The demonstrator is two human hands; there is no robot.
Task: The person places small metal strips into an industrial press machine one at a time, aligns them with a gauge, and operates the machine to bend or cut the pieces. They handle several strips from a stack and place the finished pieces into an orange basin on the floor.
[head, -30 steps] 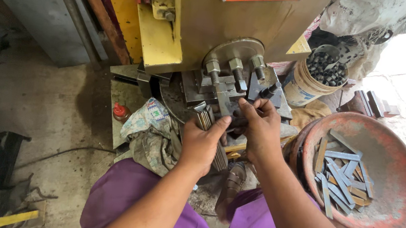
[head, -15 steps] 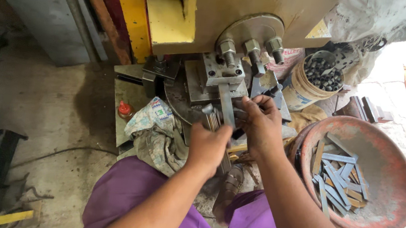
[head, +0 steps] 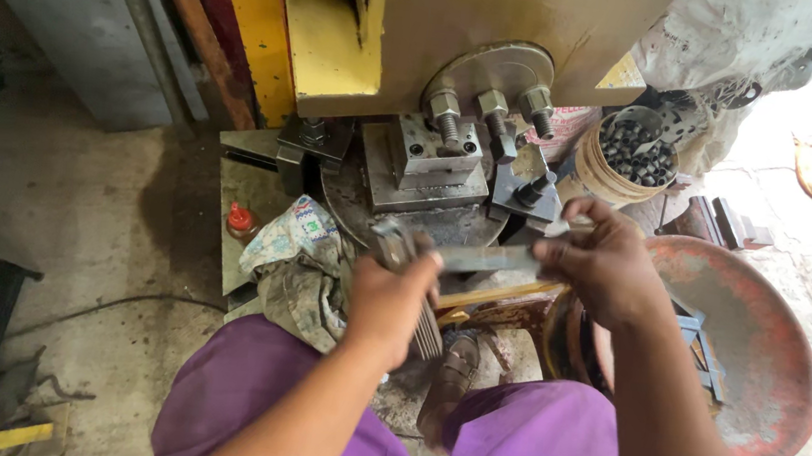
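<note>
Flat metal strip (head: 488,259): grey, lies roughly level in mid-frame, just in front of the press base. Both hands are on it.

Right hand (head: 608,264): at 3 o'clock of the strip, fingers pressed together, pinching the strip's right end. A second short bright piece shows above the knuckles; whether the hand holds it too, cannot tell.

Left hand (head: 393,302): at 7 o'clock of the strip, closed around a bundle of strips (head: 417,310) that stands nearly upright in the fist and fans out below it. The thumb tip touches the left end of the single strip.

Press (head: 454,153): at 12 o'clock of the strip, with a grey stepped block, a round plate and 3 large bolts (head: 489,106) above it. Yellow frame (head: 331,29) at 11 o'clock.

Bucket (head: 624,160): at 2 o'clock, near the right hand, filled with small dark metal pieces.

Red basin (head: 763,366): at 4 o'clock, beside the right forearm, worn and rusty, a few grey flat pieces partly hidden behind the arm.

Rag (head: 298,247): at 9 o'clock, crumpled, printed cloth, just beside the left hand. Small red cap (head: 241,221) further out at 9 o'clock, on the base plate.

Purple trousers (head: 308,399): at 6 o'clock, both knees spread, a shoe (head: 450,383) between them.
</note>
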